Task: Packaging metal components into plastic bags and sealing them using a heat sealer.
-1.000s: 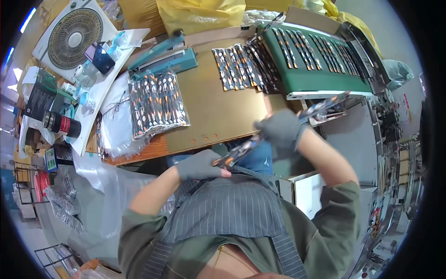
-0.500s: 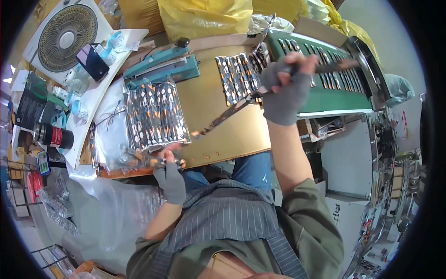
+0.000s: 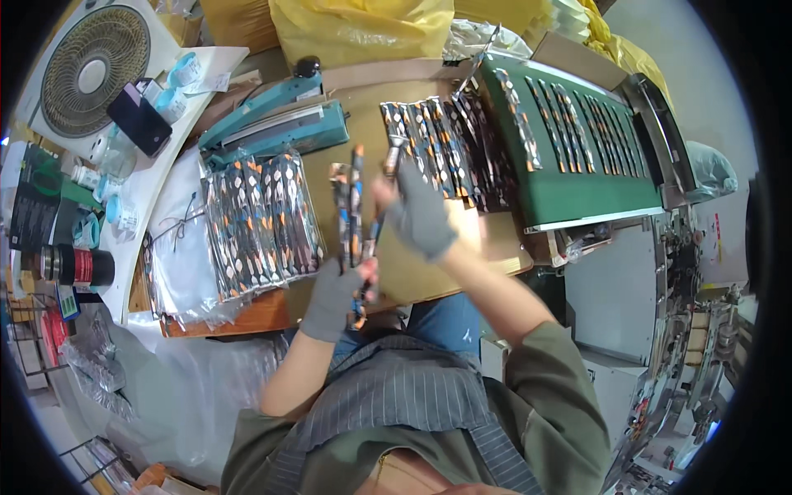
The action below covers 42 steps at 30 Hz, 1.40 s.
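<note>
My left hand (image 3: pixel 328 304), in a grey fingerless glove, is closed on several slim dark strips (image 3: pixel 355 202) with an orange, white and blue pattern, which stand up from its grip. My right hand (image 3: pixel 422 216), gloved alike, pinches another patterned strip (image 3: pixel 395 153) just to the right of them; its lower end reaches toward my left fingers. Beyond my right hand a row of patterned strips (image 3: pixel 421 132) lies on the tan tabletop (image 3: pixel 429 276). To the left of my left hand lies a clear-wrapped bundle of similar strips (image 3: pixel 262 223).
More strips lie spaced across a green conveyor belt (image 3: pixel 594 196) at the right. A teal bar-shaped machine (image 3: pixel 280 134) sits at the back left. On the white side table are a fan (image 3: pixel 92 74), a phone (image 3: pixel 139 115) and a dark flask (image 3: pixel 82 266). Yellow bags (image 3: pixel 363 33) stand behind.
My right hand has come from the conveyor side leftward and down, bringing strips to my left hand. My left hand has moved slightly right, and the strips in it now point upward.
</note>
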Each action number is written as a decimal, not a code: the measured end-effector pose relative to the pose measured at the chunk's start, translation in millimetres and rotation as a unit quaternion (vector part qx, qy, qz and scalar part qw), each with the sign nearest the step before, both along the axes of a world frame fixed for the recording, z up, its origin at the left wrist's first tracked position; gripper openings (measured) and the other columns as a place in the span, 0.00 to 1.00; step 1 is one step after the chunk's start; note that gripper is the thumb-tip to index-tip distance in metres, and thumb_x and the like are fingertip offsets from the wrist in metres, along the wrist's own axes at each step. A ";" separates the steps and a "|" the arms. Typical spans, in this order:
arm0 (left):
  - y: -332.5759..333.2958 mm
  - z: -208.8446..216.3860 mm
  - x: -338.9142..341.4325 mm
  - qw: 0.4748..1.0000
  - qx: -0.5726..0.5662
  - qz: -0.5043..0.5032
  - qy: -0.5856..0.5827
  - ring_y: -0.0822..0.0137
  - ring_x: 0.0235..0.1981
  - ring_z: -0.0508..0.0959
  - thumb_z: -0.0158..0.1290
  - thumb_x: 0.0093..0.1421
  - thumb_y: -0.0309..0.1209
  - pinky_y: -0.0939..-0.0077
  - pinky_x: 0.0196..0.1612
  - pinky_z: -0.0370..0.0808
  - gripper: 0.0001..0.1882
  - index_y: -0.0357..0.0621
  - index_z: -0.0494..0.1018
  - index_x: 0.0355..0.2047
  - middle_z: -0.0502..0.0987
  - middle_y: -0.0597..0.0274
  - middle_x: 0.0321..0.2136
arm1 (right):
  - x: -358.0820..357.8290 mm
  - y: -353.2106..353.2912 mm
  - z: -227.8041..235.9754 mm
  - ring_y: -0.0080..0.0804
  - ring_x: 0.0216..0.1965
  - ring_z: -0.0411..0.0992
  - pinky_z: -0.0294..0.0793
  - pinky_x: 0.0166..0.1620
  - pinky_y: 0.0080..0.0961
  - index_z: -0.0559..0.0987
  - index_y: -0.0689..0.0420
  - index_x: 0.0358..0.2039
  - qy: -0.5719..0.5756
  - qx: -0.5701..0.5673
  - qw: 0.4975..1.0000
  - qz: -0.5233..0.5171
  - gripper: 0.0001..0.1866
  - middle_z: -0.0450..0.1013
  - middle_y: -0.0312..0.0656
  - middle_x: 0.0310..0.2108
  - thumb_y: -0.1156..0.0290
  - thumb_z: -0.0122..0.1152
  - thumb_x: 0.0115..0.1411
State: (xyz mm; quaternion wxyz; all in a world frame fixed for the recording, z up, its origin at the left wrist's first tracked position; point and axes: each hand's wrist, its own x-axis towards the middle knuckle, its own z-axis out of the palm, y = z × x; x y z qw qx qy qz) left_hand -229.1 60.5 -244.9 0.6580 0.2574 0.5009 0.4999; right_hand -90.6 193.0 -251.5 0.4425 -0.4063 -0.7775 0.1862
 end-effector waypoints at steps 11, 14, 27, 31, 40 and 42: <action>14.7 -9.4 -26.1 0.994 -0.080 0.033 -0.068 0.68 0.22 0.72 0.49 0.61 0.44 0.75 0.28 0.69 0.17 0.40 0.67 0.29 0.69 0.63 0.20 | 54.6 156.1 -1.8 0.48 0.36 0.72 0.70 0.37 0.39 0.76 0.56 0.32 -0.231 -0.053 0.943 -0.232 0.11 0.72 0.48 0.31 0.62 0.57 0.52; 19.6 -0.1 -45.2 0.979 -0.062 0.031 -0.190 0.62 0.38 0.78 0.44 0.63 0.47 0.70 0.39 0.75 0.26 0.33 0.67 0.46 0.76 0.51 0.36 | 4.2 69.1 59.5 0.43 0.28 0.71 0.69 0.27 0.31 0.75 0.57 0.28 -0.116 0.071 0.990 0.026 0.05 0.70 0.47 0.28 0.70 0.60 0.53; -30.9 35.3 -142.3 0.840 0.141 0.357 0.385 0.74 0.22 0.73 0.58 0.53 0.40 0.77 0.25 0.67 0.16 0.38 0.73 0.30 0.74 0.63 0.22 | 18.2 -88.4 62.5 0.39 0.44 0.71 0.72 0.45 0.30 0.71 0.64 0.47 -0.053 -0.010 0.989 0.137 0.16 0.70 0.49 0.46 0.77 0.54 0.56; -42.5 67.0 -277.1 0.660 0.107 0.422 0.613 0.45 0.30 0.76 0.57 0.49 0.54 0.60 0.35 0.72 0.31 0.32 0.72 0.34 0.75 0.43 0.22 | 37.1 -92.7 41.6 0.35 0.37 0.72 0.72 0.41 0.26 0.71 0.66 0.45 -0.097 -0.060 0.988 0.107 0.14 0.71 0.49 0.41 0.77 0.52 0.58; -35.7 18.3 -402.7 0.565 -0.233 0.319 0.725 0.47 0.36 0.78 0.47 0.53 0.60 0.57 0.38 0.73 0.34 0.34 0.76 0.29 0.77 0.42 0.28 | 16.7 -95.5 14.6 0.33 0.30 0.72 0.71 0.37 0.26 0.72 0.63 0.40 -0.155 -0.153 0.969 0.119 0.10 0.72 0.45 0.33 0.75 0.53 0.57; -24.7 22.2 -401.4 0.477 -0.283 0.247 0.795 0.53 0.34 0.79 0.47 0.56 0.55 0.58 0.35 0.74 0.28 0.39 0.78 0.30 0.79 0.50 0.28 | 11.6 -93.5 14.5 0.33 0.30 0.72 0.71 0.37 0.26 0.72 0.63 0.40 -0.155 -0.151 0.969 0.122 0.10 0.72 0.46 0.34 0.76 0.53 0.57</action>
